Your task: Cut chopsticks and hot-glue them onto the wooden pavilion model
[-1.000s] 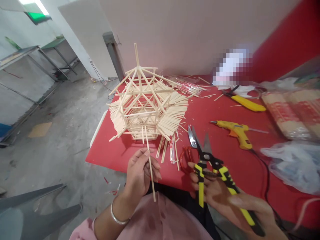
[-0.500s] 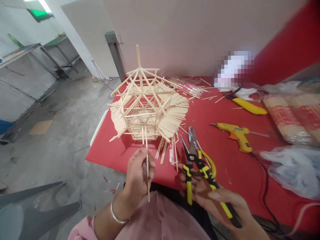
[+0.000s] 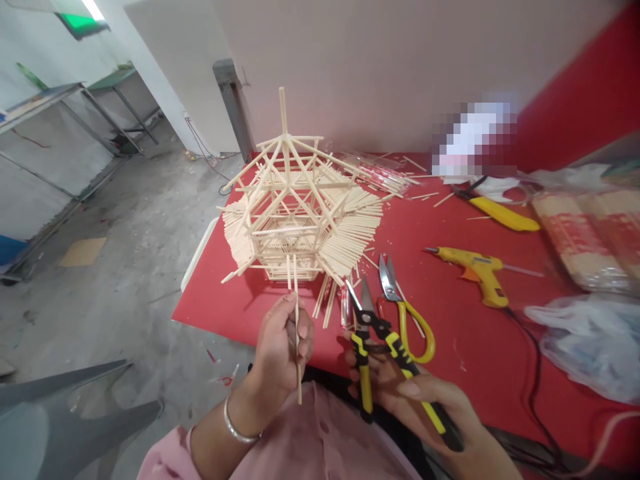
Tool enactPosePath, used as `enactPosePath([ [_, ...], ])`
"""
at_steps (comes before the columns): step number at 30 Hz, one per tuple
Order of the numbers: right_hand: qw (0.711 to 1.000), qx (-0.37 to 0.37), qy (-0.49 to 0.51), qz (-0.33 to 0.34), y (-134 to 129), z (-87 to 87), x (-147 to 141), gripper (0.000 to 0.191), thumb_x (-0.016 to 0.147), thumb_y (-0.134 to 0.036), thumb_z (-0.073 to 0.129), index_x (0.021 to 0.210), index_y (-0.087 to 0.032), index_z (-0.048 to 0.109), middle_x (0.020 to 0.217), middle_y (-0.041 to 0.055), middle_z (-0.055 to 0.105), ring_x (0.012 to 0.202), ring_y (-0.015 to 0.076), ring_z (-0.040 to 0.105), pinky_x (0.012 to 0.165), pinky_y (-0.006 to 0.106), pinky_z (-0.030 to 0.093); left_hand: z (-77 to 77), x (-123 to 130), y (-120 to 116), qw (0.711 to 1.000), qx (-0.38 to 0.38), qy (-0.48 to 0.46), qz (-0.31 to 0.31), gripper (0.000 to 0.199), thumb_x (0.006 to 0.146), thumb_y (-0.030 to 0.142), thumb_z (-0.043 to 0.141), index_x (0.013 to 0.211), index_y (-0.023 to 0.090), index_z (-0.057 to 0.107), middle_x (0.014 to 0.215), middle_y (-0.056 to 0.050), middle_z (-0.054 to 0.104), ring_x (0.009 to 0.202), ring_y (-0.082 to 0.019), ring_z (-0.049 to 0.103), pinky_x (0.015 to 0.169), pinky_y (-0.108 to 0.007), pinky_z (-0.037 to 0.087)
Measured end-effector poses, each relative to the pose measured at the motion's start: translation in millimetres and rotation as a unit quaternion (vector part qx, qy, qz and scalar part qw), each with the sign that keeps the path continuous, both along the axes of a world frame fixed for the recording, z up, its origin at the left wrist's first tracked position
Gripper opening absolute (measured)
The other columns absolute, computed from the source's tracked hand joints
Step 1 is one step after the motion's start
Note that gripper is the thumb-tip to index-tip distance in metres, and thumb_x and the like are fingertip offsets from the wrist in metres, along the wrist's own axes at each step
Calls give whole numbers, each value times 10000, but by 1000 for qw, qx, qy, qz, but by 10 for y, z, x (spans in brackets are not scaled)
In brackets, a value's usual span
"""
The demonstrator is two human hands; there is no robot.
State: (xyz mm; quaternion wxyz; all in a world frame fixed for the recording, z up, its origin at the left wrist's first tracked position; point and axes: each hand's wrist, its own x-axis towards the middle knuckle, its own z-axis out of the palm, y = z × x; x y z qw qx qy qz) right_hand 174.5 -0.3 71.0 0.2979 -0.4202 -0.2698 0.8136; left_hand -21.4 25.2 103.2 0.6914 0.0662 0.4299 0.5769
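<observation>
My left hand [image 3: 284,343] is closed around a thin wooden stick [image 3: 299,373], held nearly upright with its top end near the front of a pavilion-like frame [image 3: 287,187] built of pale sticks. Whether that stick touches the frame I cannot tell. My right hand [image 3: 420,393] grips black-and-yellow shears [image 3: 373,333], their blades apart and pointing up and away from me. Between the blades nothing is visible. Yellow-handled scissors [image 3: 417,333] lie on the red table just right of the shears. Several loose sticks [image 3: 325,300] rest below the frame's right side.
On the red tabletop [image 3: 440,380] lie a yellow glue gun [image 3: 473,267] with a black cord, yellow-handled pliers [image 3: 505,213], packs of sticks [image 3: 575,233] and a clear plastic bag [image 3: 590,340]. A grey stool [image 3: 75,420] stands at lower left.
My right hand has moved left with the open shears, closer to the stick and clear of the scissors. My left hand keeps hold of the stick, almost unmoved.
</observation>
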Motion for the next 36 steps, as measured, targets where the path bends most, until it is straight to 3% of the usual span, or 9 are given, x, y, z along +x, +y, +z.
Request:
enactPosePath([
  [3,995,-72,63,39,5,-94,-1,448,547,-303,666,993,-277,697,1043,99,720,1063,341,640,913,485,482,-9,6,2,1000,1,4,-1,313,819,387,652,659,177,485,434,76,437,291,-39,321,301,-164,193],
  [6,993,-79,66,56,24,-179,-29,424,537,-232,666,958,-245,717,1024,82,719,1013,297,646,935,448,466,-22,16,2,1000,3,10,-2,363,833,405,636,611,177,463,436,67,435,292,-40,325,300,-170,201],
  [10,992,-73,59,83,76,-208,-86,403,552,-230,668,950,-215,731,955,81,721,924,277,654,951,454,454,-16,27,-5,1000,1,17,1,394,839,420,622,577,176,457,433,57,435,295,-44,324,303,-175,212],
  [15,993,-78,63,56,78,-224,-121,366,545,-228,666,904,-244,736,982,92,714,1050,308,621,952,452,465,34,30,-10,1000,-2,25,-6,423,843,427,622,549,173,456,400,61,390,298,-43,314,312,-172,203],
  [23,994,-81,64,43,21,-316,-132,426,544,-197,649,963,-221,723,1090,95,693,1060,297,622,925,443,490,55,27,0,1000,-15,16,-4,399,822,409,640,557,175,456,416,58,413,293,-43,313,304,-174,192],
  [36,994,-74,59,48,11,-251,-157,400,556,-224,649,949,-242,721,1107,97,683,1093,308,605,946,461,484,20,19,4,1000,2,-9,2,360,821,395,658,616,176,457,428,74,418,297,-35,316,313,-170,195],
])
